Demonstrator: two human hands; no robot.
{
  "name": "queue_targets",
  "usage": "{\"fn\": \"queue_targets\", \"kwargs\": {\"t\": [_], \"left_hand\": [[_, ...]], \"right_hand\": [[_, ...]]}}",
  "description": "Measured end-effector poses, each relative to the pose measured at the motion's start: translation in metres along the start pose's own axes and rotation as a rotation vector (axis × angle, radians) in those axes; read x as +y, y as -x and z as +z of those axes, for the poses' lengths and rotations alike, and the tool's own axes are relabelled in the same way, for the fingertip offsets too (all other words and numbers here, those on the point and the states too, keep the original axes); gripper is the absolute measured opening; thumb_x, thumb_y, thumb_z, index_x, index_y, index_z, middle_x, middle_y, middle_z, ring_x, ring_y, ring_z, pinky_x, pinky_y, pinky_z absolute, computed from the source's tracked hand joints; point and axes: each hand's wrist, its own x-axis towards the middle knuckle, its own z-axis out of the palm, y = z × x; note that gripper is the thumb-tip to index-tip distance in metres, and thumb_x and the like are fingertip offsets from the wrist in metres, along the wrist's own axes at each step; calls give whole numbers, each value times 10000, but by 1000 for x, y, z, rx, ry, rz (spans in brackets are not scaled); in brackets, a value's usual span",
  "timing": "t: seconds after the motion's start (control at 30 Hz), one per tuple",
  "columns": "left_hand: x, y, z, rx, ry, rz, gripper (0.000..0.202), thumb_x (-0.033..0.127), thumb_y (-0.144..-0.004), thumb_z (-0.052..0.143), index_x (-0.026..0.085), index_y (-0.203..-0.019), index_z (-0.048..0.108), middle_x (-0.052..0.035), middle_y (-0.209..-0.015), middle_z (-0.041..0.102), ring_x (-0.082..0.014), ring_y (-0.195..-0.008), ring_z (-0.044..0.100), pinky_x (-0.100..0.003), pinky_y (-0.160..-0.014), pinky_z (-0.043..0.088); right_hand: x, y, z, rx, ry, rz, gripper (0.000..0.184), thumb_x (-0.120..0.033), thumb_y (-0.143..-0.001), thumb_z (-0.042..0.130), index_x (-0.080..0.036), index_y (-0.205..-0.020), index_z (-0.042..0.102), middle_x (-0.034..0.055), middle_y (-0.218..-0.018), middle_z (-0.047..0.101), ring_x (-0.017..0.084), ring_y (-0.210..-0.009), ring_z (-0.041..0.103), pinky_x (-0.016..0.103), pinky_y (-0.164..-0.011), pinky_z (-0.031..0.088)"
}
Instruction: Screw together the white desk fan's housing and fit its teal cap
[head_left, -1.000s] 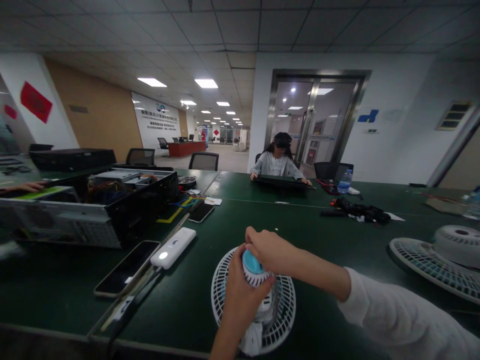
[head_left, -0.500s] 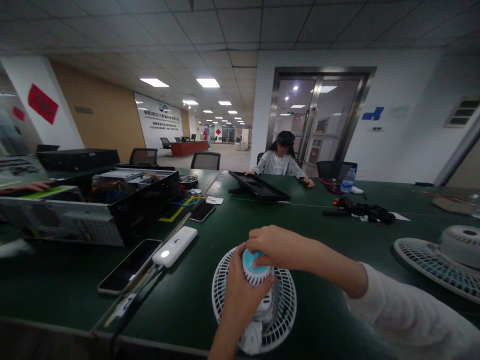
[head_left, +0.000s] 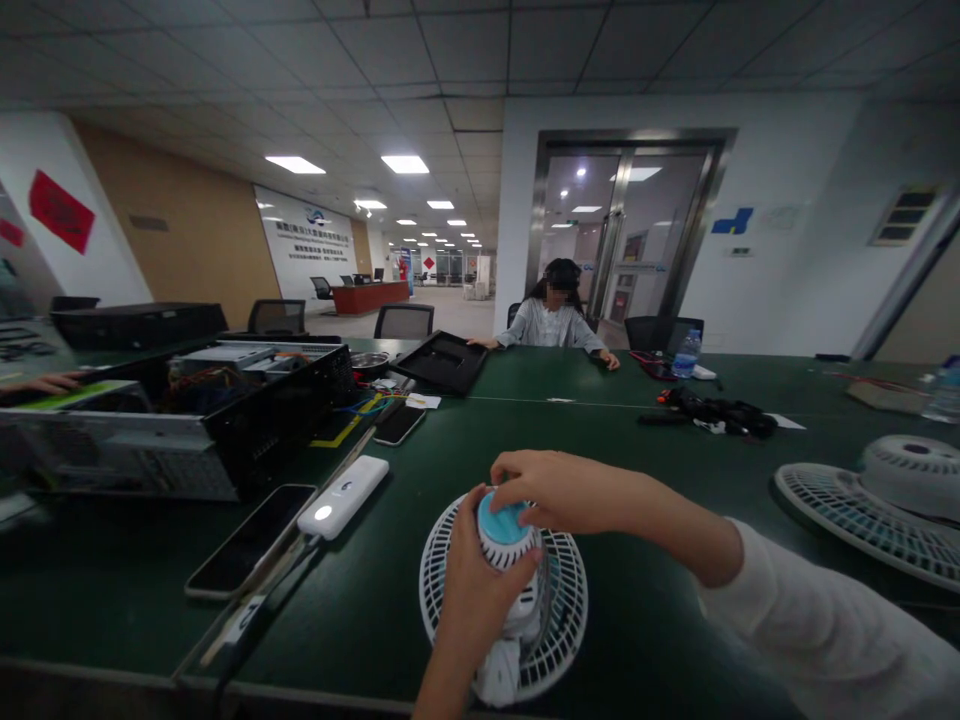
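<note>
Farther left on the far table now: a black plastic tray (head_left: 442, 362), lying flat beside a steel bowl (head_left: 366, 360), no longer propped up in front of a seated co-worker (head_left: 551, 325), whose hands rest apart on the green table top (head_left: 112, 570).

Close to the table's near edge, just right of centre: a white desk fan (head_left: 559, 640), its round white guard (head_left: 442, 575) flat on the table, its white motor housing (head_left: 523, 625) rising from the guard, and a blue cap (head_left: 504, 520) on top. Left hand (head_left: 487, 590) curled around the near side of the housing, fingertips out of view. Right hand (head_left: 559, 505), reaching in from the right out of a white sleeve (head_left: 810, 620), arched over the cap, fingers bent down onto its rim, no clear pinch. Hands close together around the cap, contact between them impossible to tell.

Likely risks, as a judgement: right fingers slipping off the smooth cap under hard pressure, jolting the housing sideways; thin guard ribs flexing or cracking under the load; the fan skating toward the near edge if pushed off-centre. Also, with any swing left, a knock to the white power bank (head_left: 343, 497) and smartphone (head_left: 250, 540) close by, or a snag on the black cable (head_left: 274, 590) running from the power bank.
</note>
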Motion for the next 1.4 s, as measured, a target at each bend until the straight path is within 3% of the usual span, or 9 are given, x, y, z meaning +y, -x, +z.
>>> {"fn": "queue_targets", "kwargs": {"t": [0.27,0.47,0.6,0.73,0.8,0.97,1.07,1.23,1.4], "left_hand": [[1,0,-2,-21,-16,37,656,274,-629,688,181,-1210,399,-115,-1206,525,-298,-1132,492,-450,-954,371],[3,0,2,-5,13,41,681,277,-601,710,190,-1202,402,-106,-1219,529,-294,-1146,493,-436,-967,375],[-1,1,-2,-42,103,53,753,339,-638,690,189,-1275,319,-121,-1325,451,-287,-1239,426,-433,-1033,336],[-27,2,-29,59,105,55,668,458,-755,541,191,-1311,285,-121,-1443,303,-261,-1358,250,-436,-1117,206],[-48,3,-46,165,15,-75,689,512,-762,482,150,-1314,286,-152,-1451,275,-277,-1373,202,-450,-1129,158],[-83,9,-66,87,-123,-324,839,615,-661,456,57,-1276,333,-236,-1347,385,-346,-1229,435,-466,-1043,322],[-79,9,-62,19,-149,-323,900,616,-615,471,25,-1278,329,-250,-1275,460,-334,-1113,537,-443,-970,398],[-64,2,-61,-7,-202,-368,948,575,-594,528,-23,-1298,312,-228,-1087,608,-333,-961,613,-424,-872,446],[-62,-2,-64,-9,-135,-348,567,516,-600,623,118,-1003,605,-110,-848,692,-328,-868,633,-412,-821,451]], "right_hand": [[-5,-13,2,-11,116,1,237,-226,-780,645,-159,-1007,643,80,-1043,633,230,-986,586,314,-772,472],[-23,-31,29,90,189,336,270,-193,-891,421,-95,-840,667,149,-806,678,278,-752,657,362,-592,482],[-29,-25,27,163,182,452,367,-303,-931,340,-104,-867,641,145,-802,672,267,-751,655,349,-596,474],[-29,-10,19,180,136,362,248,-328,-892,433,-175,-1013,586,86,-915,653,223,-809,632,295,-611,458],[-28,-8,20,158,112,316,209,-280,-882,449,-188,-998,596,76,-926,646,208,-819,623,278,-614,445],[-29,-14,28,127,49,334,264,-192,-900,379,-115,-922,631,118,-884,657,219,-774,621,310,-635,435],[-27,-11,23,92,-9,310,268,-221,-892,415,-70,-957,627,155,-905,655,235,-790,615,333,-672,432],[-9,4,8,-26,-143,118,136,-157,-831,534,-136,-926,629,52,-871,657,148,-808,591,245,-723,405],[10,7,11,2,-179,124,146,-229,-842,564,-139,-948,609,28,-849,641,128,-760,565,222,-670,382]]}}
